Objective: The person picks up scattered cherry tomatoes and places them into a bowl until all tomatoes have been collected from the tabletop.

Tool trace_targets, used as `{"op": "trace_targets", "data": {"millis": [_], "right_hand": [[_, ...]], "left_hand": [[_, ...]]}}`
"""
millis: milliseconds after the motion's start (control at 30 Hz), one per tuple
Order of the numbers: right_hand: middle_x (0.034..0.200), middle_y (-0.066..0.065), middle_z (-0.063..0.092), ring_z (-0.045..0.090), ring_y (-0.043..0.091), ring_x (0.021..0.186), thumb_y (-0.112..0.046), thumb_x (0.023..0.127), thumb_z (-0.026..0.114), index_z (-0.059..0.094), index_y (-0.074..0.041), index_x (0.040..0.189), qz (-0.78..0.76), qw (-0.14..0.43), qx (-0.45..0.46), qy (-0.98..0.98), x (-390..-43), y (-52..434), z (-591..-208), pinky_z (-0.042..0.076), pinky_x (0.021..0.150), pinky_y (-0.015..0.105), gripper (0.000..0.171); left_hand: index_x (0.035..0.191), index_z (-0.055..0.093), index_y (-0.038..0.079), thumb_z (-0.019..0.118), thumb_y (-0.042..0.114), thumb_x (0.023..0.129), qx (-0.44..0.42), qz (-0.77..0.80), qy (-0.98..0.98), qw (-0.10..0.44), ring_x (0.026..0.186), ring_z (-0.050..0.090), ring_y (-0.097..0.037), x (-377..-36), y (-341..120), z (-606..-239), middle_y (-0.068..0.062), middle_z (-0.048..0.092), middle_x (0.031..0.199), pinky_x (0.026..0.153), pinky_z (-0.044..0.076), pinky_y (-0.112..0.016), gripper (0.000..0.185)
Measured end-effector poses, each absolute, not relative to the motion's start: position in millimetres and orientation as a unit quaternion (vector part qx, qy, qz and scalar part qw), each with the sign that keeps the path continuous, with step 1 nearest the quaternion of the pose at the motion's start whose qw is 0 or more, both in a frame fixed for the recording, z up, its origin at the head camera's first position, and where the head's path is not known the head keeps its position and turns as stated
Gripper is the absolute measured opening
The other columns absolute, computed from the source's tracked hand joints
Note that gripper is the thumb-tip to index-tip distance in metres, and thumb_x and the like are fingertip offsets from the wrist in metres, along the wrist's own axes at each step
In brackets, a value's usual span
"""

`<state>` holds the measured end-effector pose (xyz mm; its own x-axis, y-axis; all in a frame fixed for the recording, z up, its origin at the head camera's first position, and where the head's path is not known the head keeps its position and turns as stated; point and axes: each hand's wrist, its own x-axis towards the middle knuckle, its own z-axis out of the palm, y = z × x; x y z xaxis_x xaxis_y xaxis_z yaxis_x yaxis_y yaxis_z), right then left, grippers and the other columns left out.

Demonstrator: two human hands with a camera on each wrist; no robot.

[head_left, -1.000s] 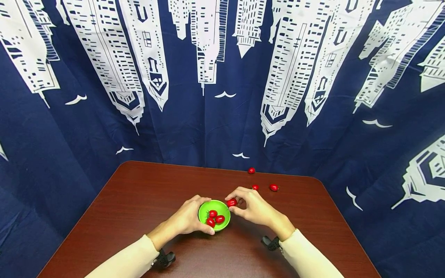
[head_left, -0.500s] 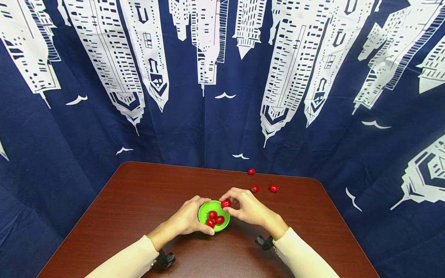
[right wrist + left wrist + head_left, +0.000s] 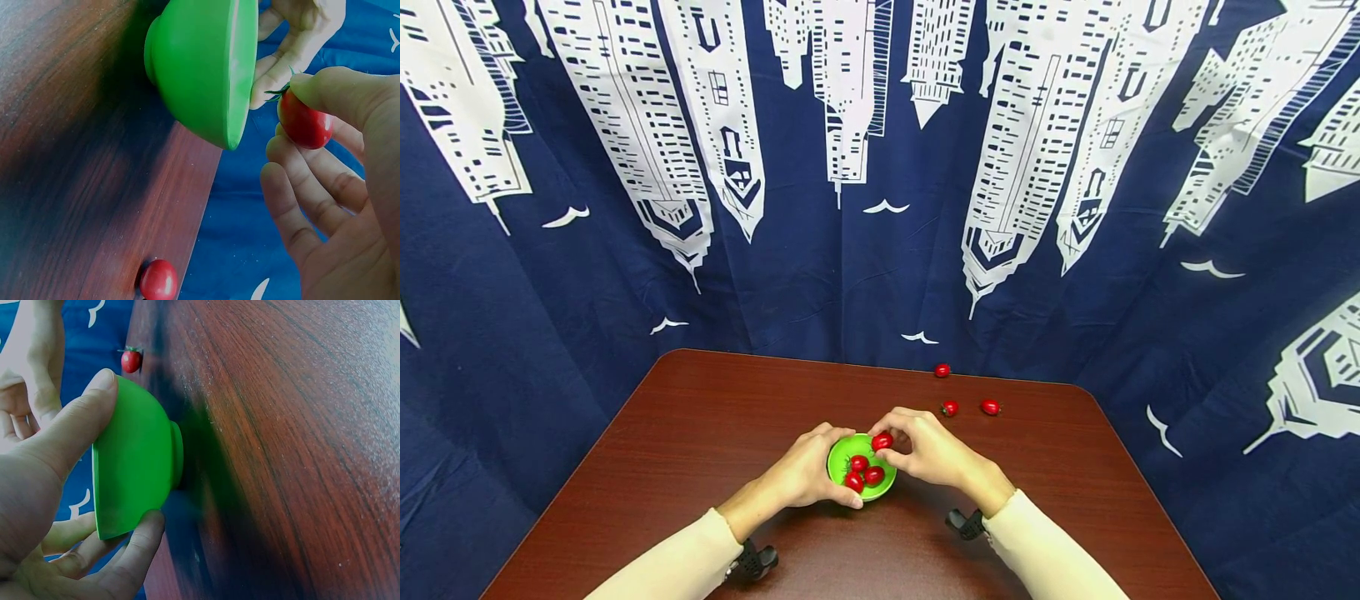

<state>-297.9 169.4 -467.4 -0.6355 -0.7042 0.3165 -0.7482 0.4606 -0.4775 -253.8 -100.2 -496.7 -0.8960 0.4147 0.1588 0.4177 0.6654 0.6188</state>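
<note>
My left hand (image 3: 805,467) grips a small green bowl (image 3: 140,462) from the left side, thumb on its near side and fingers round the far side. Inside the bowl lie three red cherry tomatoes (image 3: 873,476) with green stems. Between thumb and fingers, my right hand (image 3: 928,450) pinches another cherry tomato (image 3: 305,122) by its stem end. In the head view that tomato overlaps the bowl's far right rim; the right wrist view has it out beyond the rim on the open side, apart from the bowl.
Three more cherry tomatoes lie toward the back right of the brown wooden table (image 3: 737,408): one by the far edge (image 3: 942,370), one nearer (image 3: 950,408), one to the right (image 3: 991,407). Behind hangs a navy curtain (image 3: 842,283) with white buildings.
My right hand has moved left with its cherry tomato, from beside the bowl to over its rim. The left hand and the bowl stay in place.
</note>
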Motion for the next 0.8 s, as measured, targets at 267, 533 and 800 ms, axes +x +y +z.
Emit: {"op": "trace_targets", "data": {"millis": [267,533,800], "right_hand": [[0.118,-0.001,0.082,0.079,0.024,0.098,-0.012,0.103,0.089,0.082,-0.008,0.129,0.294,0.037,0.428,-0.854,-299.0,167.5,-469.2,0.069,0.082,0.037,0.027],[0.124,0.005,0.083,0.082,0.027,0.104,-0.012,0.102,0.089,0.081,-0.008,0.132,0.301,0.032,0.428,-0.852,-297.8,167.7,-467.7,0.071,0.092,0.047,0.031],[0.136,0.01,0.08,0.083,0.03,0.12,-0.01,0.1,0.09,0.079,-0.007,0.141,0.314,0.017,0.425,-0.849,-297.1,170.2,-467.4,0.07,0.106,0.052,0.043]], "left_hand": [[0.154,0.069,0.0,0.115,0.04,0.07,-0.227,-0.334,-0.915,0.004,0.115,0.069,-0.023,-254.2,-100.3,-497.5,-0.01,0.074,0.129,0.1,0.064,-0.042,0.104],[0.153,0.069,-0.001,0.116,0.04,0.069,-0.232,-0.332,-0.914,0.01,0.114,0.07,-0.024,-255.0,-100.1,-496.6,-0.012,0.074,0.128,0.098,0.063,-0.04,0.105],[0.154,0.068,-0.003,0.115,0.04,0.071,-0.229,-0.336,-0.913,0.005,0.115,0.071,-0.026,-253.9,-100.4,-496.3,-0.013,0.074,0.128,0.101,0.065,-0.044,0.104]]}}
